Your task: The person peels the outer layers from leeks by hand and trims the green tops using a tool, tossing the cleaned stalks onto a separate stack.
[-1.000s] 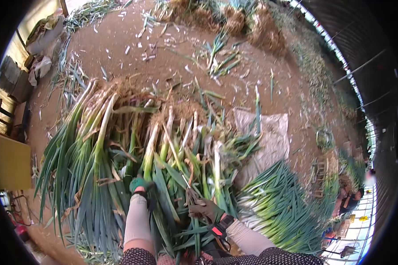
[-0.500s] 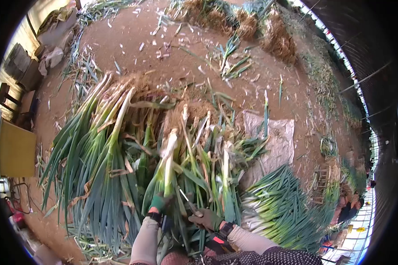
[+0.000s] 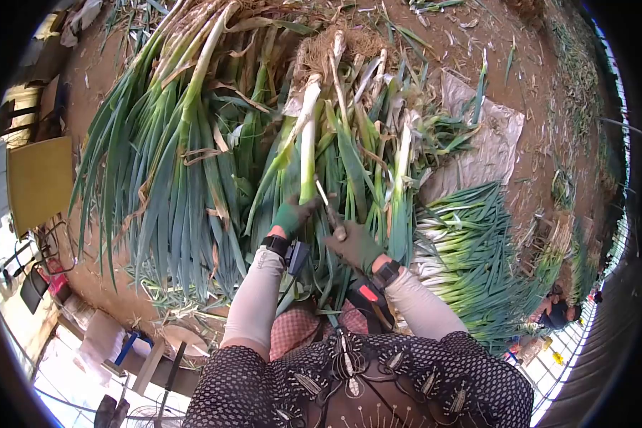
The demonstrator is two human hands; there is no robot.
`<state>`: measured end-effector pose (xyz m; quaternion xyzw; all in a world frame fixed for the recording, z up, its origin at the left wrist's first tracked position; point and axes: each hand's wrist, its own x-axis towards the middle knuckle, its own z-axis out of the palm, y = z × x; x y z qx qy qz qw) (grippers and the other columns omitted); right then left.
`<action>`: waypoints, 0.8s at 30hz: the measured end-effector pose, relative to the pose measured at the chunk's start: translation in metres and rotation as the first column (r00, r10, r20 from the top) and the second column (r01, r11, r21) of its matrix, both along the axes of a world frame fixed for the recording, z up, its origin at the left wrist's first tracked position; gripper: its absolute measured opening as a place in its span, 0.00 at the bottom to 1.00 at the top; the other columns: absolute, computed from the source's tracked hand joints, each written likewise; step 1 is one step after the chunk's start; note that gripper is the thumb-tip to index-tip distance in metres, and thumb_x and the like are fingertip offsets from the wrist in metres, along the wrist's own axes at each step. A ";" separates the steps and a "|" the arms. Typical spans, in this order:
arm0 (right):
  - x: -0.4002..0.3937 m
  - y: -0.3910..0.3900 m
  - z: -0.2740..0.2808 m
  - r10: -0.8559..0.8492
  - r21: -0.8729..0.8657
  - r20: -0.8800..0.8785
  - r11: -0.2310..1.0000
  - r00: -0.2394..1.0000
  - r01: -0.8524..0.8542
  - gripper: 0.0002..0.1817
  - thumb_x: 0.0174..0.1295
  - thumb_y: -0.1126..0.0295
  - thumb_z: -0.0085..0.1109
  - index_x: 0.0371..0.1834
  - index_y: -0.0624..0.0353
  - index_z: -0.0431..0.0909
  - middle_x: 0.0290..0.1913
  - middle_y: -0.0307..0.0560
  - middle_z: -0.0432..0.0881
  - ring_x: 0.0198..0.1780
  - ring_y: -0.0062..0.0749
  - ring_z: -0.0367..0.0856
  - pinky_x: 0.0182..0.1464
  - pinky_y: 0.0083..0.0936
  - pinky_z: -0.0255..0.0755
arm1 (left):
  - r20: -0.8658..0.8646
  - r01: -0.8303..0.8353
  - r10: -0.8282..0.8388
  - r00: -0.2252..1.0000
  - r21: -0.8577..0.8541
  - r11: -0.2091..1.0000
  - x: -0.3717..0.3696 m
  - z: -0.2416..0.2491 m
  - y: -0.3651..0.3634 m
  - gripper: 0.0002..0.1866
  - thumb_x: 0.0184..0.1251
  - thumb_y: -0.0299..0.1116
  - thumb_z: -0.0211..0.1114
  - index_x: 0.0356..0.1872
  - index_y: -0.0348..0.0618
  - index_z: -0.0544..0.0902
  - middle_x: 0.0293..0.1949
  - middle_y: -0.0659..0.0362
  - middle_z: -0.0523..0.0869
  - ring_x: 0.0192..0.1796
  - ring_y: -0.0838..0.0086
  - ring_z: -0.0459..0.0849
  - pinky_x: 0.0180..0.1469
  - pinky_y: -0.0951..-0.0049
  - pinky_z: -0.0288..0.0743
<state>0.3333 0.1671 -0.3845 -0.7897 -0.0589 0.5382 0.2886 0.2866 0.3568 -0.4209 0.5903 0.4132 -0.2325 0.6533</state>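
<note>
My left hand (image 3: 294, 216), in a green glove, is closed round the lower green part of a thick leek (image 3: 308, 135), whose white end and roots point away from me. In my right hand (image 3: 355, 246), also gloved, is the handle of a small knife (image 3: 325, 197); its thin blade points up and left, close beside the leek's leaves. A large heap of untrimmed leeks (image 3: 150, 150) lies to the left, with more leeks on both sides of the held one. To the right lies a pile of cleaned leeks (image 3: 464, 257) with white stems.
A pale sack sheet (image 3: 481, 143) lies on the brown soil beyond the cleaned pile. A yellow board (image 3: 41, 182) stands at the left, with wooden pieces and a red object below it. Another person (image 3: 558, 312) is at the far right.
The view has tilted down, so the leeks sit higher in it and my arms and torso show more. Both hands remain closed, on the leek and the knife.
</note>
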 end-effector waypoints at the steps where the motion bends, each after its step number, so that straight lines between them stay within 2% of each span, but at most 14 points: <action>1: 0.008 0.004 -0.014 -0.018 0.028 0.039 0.999 0.999 0.017 0.27 0.52 0.48 0.69 0.41 0.61 0.78 0.38 0.56 0.84 0.41 0.47 0.83 0.47 0.36 0.76 | -0.009 0.007 -0.007 1.000 0.016 1.000 0.001 0.003 0.000 0.33 0.61 0.50 0.71 0.54 0.29 0.78 0.39 0.55 0.86 0.39 0.74 0.83 0.43 0.72 0.77; 3: 0.032 0.019 -0.040 -0.063 0.087 0.115 0.995 0.991 0.053 0.29 0.52 0.47 0.69 0.47 0.61 0.79 0.42 0.57 0.85 0.43 0.47 0.84 0.49 0.36 0.76 | 0.081 0.084 -0.085 0.993 0.011 0.996 -0.026 -0.053 -0.010 0.34 0.60 0.51 0.72 0.54 0.28 0.78 0.41 0.54 0.87 0.43 0.73 0.84 0.46 0.71 0.77; 5: 0.070 0.047 -0.055 -0.025 0.029 0.237 0.999 0.971 0.019 0.20 0.54 0.54 0.70 0.29 0.62 0.78 0.26 0.47 0.81 0.30 0.32 0.79 0.39 0.31 0.74 | -0.002 -0.095 0.096 0.995 -0.159 0.983 -0.023 -0.042 -0.021 0.35 0.60 0.52 0.71 0.54 0.27 0.77 0.43 0.53 0.87 0.44 0.72 0.84 0.48 0.71 0.77; 7: 0.109 0.072 -0.073 -0.133 0.185 0.241 0.979 0.961 0.089 0.21 0.54 0.52 0.69 0.32 0.62 0.82 0.26 0.48 0.83 0.29 0.33 0.81 0.38 0.31 0.74 | -0.047 -0.073 0.067 0.997 -0.137 0.988 -0.030 -0.048 -0.025 0.32 0.63 0.50 0.69 0.55 0.29 0.77 0.44 0.55 0.86 0.44 0.73 0.83 0.49 0.72 0.77; 9: 0.144 0.092 -0.065 -0.040 0.074 0.186 0.997 0.982 0.026 0.22 0.54 0.50 0.69 0.33 0.63 0.83 0.24 0.46 0.81 0.28 0.32 0.79 0.37 0.31 0.73 | -0.030 -0.099 0.096 0.995 -0.138 0.985 -0.033 -0.039 -0.029 0.26 0.68 0.45 0.67 0.57 0.32 0.76 0.43 0.57 0.85 0.43 0.76 0.82 0.49 0.74 0.76; 11: 0.148 0.095 -0.053 0.036 0.019 0.115 0.999 0.993 -0.039 0.23 0.54 0.49 0.69 0.32 0.63 0.83 0.23 0.45 0.80 0.28 0.31 0.78 0.37 0.31 0.73 | 0.074 0.019 -0.017 0.997 -0.033 0.999 -0.039 -0.036 -0.027 0.27 0.67 0.47 0.68 0.55 0.32 0.77 0.43 0.57 0.85 0.43 0.76 0.82 0.49 0.74 0.76; 13: 0.139 0.085 -0.040 0.107 0.025 0.053 0.994 0.993 -0.109 0.24 0.53 0.49 0.69 0.31 0.64 0.82 0.24 0.44 0.80 0.29 0.31 0.78 0.37 0.30 0.73 | -0.029 -0.144 0.141 0.990 -0.183 0.972 -0.032 -0.029 -0.030 0.30 0.65 0.49 0.69 0.55 0.32 0.77 0.43 0.55 0.86 0.44 0.76 0.83 0.48 0.71 0.77; 14: 0.127 0.072 -0.063 0.120 0.090 0.031 0.988 0.992 -0.123 0.34 0.47 0.43 0.69 0.39 0.68 0.83 0.35 0.56 0.86 0.39 0.43 0.84 0.46 0.36 0.76 | -0.014 -0.132 0.132 0.991 -0.187 0.973 -0.030 -0.027 -0.034 0.29 0.65 0.49 0.69 0.55 0.33 0.77 0.42 0.54 0.86 0.44 0.76 0.83 0.47 0.71 0.77; 16: 0.098 0.046 -0.106 0.047 0.177 0.180 0.981 0.983 -0.080 0.36 0.47 0.43 0.69 0.45 0.67 0.81 0.39 0.57 0.85 0.42 0.43 0.84 0.49 0.34 0.76 | 0.017 -0.110 0.115 0.993 -0.191 0.975 -0.029 -0.022 -0.046 0.28 0.65 0.49 0.68 0.54 0.34 0.78 0.41 0.54 0.86 0.43 0.76 0.84 0.46 0.70 0.78; 17: 0.085 0.036 -0.113 0.005 0.226 0.246 0.972 0.969 -0.062 0.37 0.47 0.42 0.70 0.47 0.67 0.80 0.41 0.57 0.85 0.43 0.44 0.84 0.50 0.34 0.76 | -0.044 -0.007 0.003 0.999 -0.100 0.995 -0.026 -0.011 -0.060 0.28 0.65 0.49 0.69 0.57 0.36 0.78 0.39 0.54 0.87 0.42 0.75 0.85 0.45 0.70 0.79; 19: 0.095 0.029 -0.046 -0.092 0.382 0.048 0.922 0.995 0.067 0.44 0.52 0.55 0.75 0.69 0.62 0.65 0.54 0.48 0.79 0.53 0.32 0.78 0.58 0.29 0.73 | 0.211 0.040 -0.044 0.976 0.023 0.999 -0.036 -0.022 -0.091 0.25 0.69 0.41 0.68 0.61 0.36 0.75 0.41 0.59 0.86 0.40 0.78 0.82 0.44 0.74 0.79; 21: 0.099 0.002 -0.016 -0.225 0.433 0.015 0.879 0.974 0.197 0.43 0.53 0.55 0.76 0.69 0.62 0.65 0.54 0.48 0.79 0.54 0.32 0.78 0.58 0.30 0.73 | 0.303 0.147 -0.110 0.947 -0.103 0.984 -0.029 -0.014 -0.103 0.25 0.68 0.40 0.68 0.61 0.36 0.76 0.40 0.61 0.87 0.40 0.78 0.83 0.45 0.74 0.79; 22: 0.104 -0.020 -0.010 -0.238 0.397 0.042 0.895 0.970 0.203 0.42 0.53 0.56 0.75 0.68 0.62 0.67 0.53 0.47 0.80 0.52 0.32 0.78 0.56 0.30 0.74 | 0.349 0.202 -0.134 0.927 -0.166 0.965 -0.026 -0.006 -0.105 0.25 0.68 0.40 0.69 0.61 0.36 0.77 0.39 0.61 0.87 0.39 0.78 0.83 0.45 0.73 0.79; 24: 0.113 -0.063 0.017 -0.341 0.383 0.141 0.884 0.929 0.267 0.38 0.53 0.59 0.76 0.64 0.61 0.70 0.51 0.46 0.80 0.50 0.30 0.79 0.51 0.30 0.75 | 0.351 0.095 -0.122 0.928 0.095 0.991 -0.005 0.023 -0.067 0.19 0.69 0.37 0.67 0.57 0.42 0.82 0.49 0.51 0.88 0.47 0.74 0.85 0.50 0.72 0.78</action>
